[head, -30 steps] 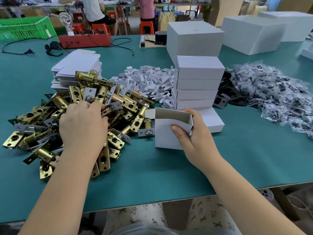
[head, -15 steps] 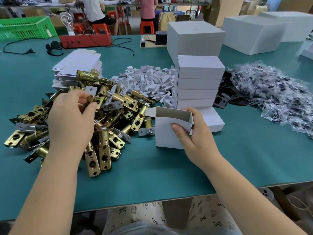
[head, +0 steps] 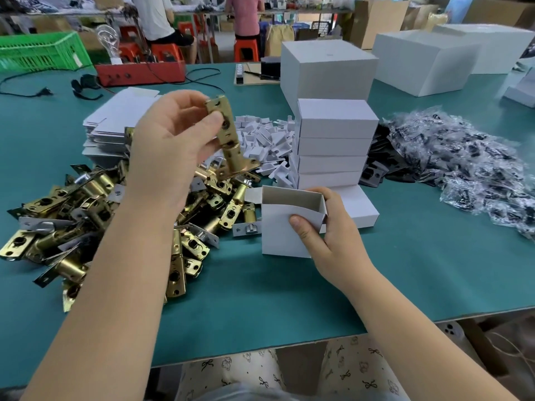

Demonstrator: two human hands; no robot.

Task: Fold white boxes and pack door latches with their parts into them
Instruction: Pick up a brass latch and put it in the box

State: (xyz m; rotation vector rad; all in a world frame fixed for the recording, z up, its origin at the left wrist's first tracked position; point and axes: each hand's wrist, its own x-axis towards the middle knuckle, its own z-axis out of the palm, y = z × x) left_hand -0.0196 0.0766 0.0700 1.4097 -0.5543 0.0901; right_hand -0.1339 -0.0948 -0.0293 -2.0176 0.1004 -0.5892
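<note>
left hand [head: 170, 146] pinching a brass latch [head: 227, 137] mid-frame above the latch pile [head: 86, 221], right hand [head: 330, 235] gripping the open box [head: 286, 224] on the surface [head: 405, 270]

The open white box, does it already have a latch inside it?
No. The open white box looks empty, and the left hand holds a brass latch above the pile.

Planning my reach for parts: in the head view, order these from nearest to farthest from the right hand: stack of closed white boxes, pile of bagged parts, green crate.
From the right hand:
1. Stack of closed white boxes, just behind it.
2. Pile of bagged parts, off to the right.
3. Green crate, far back left corner.
</note>
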